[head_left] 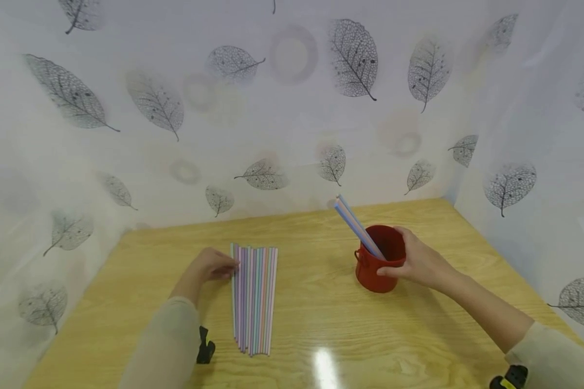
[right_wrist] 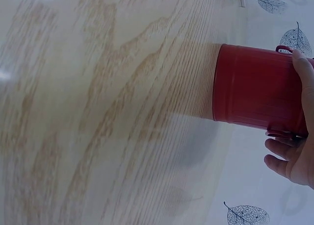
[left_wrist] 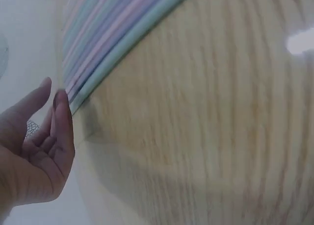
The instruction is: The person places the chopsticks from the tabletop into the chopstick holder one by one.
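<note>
A row of pastel straws (head_left: 254, 302) in purple, pink, green and blue lies side by side on the table. My left hand (head_left: 213, 265) is at the row's left edge, near its far end. In the left wrist view the thumb and fingers of that hand (left_wrist: 41, 151) are apart with nothing between them; fingertips are beside the outer green straw (left_wrist: 122, 53). My right hand (head_left: 420, 262) grips the rim of a small red bucket (head_left: 375, 276), thumb on its near side. Several blue and pinkish straws (head_left: 355, 224) stand in the bucket, leaning left. The right wrist view shows the upright bucket (right_wrist: 260, 87) with side handles.
The wood-grain table (head_left: 311, 302) has a bright light reflection near its front. A pale curtain or sheet with leaf prints (head_left: 292, 124) rises behind the table and along both sides. Black straps with yellow marks show at both wrists.
</note>
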### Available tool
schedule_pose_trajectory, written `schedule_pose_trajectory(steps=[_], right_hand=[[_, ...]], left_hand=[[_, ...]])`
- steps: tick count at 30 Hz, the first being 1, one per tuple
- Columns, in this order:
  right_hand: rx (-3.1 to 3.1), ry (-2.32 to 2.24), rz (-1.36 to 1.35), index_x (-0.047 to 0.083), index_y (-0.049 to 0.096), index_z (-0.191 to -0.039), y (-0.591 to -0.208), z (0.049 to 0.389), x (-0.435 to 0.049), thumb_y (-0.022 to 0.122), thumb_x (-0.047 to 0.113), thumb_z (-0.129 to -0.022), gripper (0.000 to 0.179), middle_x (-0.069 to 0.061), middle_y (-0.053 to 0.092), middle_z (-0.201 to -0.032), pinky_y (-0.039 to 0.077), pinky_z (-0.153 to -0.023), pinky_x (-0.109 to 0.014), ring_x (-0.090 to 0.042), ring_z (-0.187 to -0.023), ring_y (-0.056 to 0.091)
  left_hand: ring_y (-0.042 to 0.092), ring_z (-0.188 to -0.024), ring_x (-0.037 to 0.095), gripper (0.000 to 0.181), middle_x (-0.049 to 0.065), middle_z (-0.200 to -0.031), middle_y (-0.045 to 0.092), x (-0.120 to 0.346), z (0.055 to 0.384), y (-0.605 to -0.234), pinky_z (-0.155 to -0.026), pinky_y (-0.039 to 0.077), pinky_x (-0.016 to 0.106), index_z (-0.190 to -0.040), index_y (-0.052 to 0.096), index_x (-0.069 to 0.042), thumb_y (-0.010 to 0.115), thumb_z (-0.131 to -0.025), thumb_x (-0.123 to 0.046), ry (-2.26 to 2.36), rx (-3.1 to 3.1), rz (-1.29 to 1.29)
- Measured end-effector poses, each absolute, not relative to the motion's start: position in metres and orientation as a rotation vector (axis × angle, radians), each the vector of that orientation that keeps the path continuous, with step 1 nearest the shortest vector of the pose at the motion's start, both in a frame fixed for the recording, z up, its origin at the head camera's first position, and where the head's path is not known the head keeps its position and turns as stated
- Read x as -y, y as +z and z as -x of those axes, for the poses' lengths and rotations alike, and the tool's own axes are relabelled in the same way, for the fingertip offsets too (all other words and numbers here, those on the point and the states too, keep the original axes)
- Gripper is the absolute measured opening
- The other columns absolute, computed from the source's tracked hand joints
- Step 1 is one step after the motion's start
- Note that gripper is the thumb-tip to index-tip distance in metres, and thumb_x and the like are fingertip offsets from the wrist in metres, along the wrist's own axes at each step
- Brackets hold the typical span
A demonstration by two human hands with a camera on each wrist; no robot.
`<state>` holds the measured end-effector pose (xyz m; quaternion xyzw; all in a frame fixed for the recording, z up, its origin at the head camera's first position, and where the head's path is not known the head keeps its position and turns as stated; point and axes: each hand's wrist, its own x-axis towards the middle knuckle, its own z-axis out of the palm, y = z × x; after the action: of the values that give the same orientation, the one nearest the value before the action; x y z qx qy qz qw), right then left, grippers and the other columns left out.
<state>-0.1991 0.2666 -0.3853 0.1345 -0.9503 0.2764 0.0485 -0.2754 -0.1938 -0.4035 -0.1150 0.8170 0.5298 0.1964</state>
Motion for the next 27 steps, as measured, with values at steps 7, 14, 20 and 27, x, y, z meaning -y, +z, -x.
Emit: schedule_pose_trajectory(steps=[7, 14, 20, 27], right_hand=[[2.897, 0.828, -0.409, -0.006, 0.026, -0.140, -0.386, 0.199, -0.266, 0.079, 0.054, -0.069, 0.107, -0.024, 0.049, -0.128, 0.052, -0.088, -0.053, -0.037, -0.110, 0.055], [2.903, 0.818, -0.401, -0.005, 0.025, -0.140, -0.386, 0.197, -0.267, 0.078, 0.055, -0.069, 0.107, -0.024, 0.048, -0.129, 0.053, -0.086, -0.053, -0.038, -0.110, 0.055], [2.899, 0.819, -0.404, -0.005, 0.025, -0.141, -0.385, 0.198, -0.267, 0.078, 0.055, -0.069, 0.108, -0.024, 0.048, -0.130, 0.052, -0.087, -0.053, -0.038, -0.110, 0.055], [2.895, 0.799, -0.410, -0.007, 0.025, -0.140, -0.387, 0.199, -0.267, 0.079, 0.054, -0.069, 0.108, -0.026, 0.047, -0.129, 0.052, -0.087, -0.054, -0.038, -0.110, 0.055]], left_hand=[[0.058, -0.058, 0.014, 0.035, 0.010, -0.070, 0.064, 0.191, 0.272, -0.407, -0.056, 0.055, 0.023, -0.091, 0.063, 0.010, 0.078, -0.078, -0.018, 1.166, -2.581, 0.339], [0.050, -0.057, 0.015, 0.042, 0.007, -0.069, 0.053, 0.184, 0.272, -0.410, -0.049, 0.044, 0.021, -0.089, 0.055, 0.006, 0.079, -0.076, -0.026, 0.924, -2.666, 0.263], [0.052, -0.055, 0.015, 0.047, 0.009, -0.069, 0.056, 0.183, 0.273, -0.411, -0.048, 0.048, 0.022, -0.098, 0.056, 0.014, 0.078, -0.079, -0.023, 0.940, -2.635, 0.250], [0.057, -0.060, 0.015, 0.073, 0.010, -0.076, 0.057, 0.189, 0.274, -0.415, -0.056, 0.056, 0.024, -0.127, 0.035, 0.022, 0.076, -0.080, -0.018, 1.107, -2.491, 0.353]])
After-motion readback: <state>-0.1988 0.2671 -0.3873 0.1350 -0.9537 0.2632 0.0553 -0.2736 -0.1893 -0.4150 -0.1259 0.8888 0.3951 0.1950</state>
